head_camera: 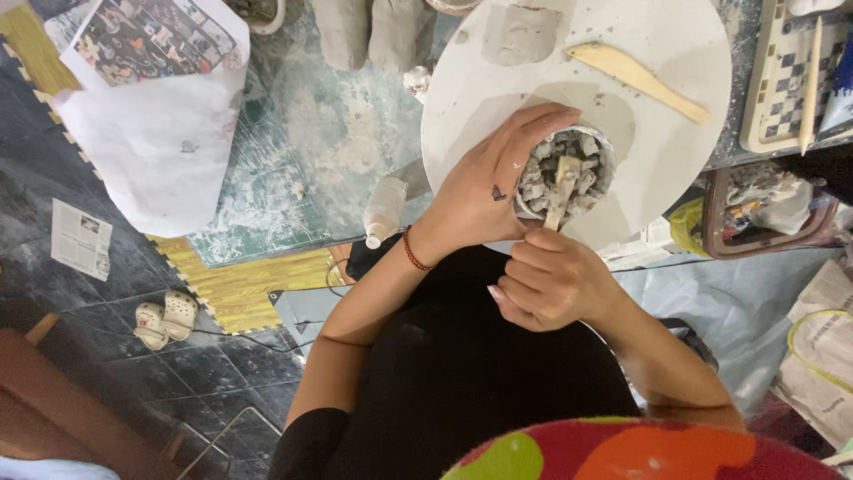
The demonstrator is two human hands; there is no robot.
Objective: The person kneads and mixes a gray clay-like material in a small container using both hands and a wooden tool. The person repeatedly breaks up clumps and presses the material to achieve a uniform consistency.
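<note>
Left hand [484,191] wrapped around a small cup [569,173] full of grey clay bits, fingers curled on its side. Right hand [551,280] closed tight on a wooden stick [562,191] poking into the cup. Cup sitting on a round white board [675,169], near its front edge. Flat wooden tool [638,82] lying on the board too, well apart from the cup.

Our left hand [484,182] wraps the cup [569,173], so we cannot see its near-left wall. The stick [562,191] disappears into our right hand [546,280] just below the cup, its lower end hidden. Above the cup, the round board [640,133] runs off the top edge, as do the clay lump [520,31] on it and the two grey blocks [373,31] to its left. Our lap hides the board's near rim.
</note>
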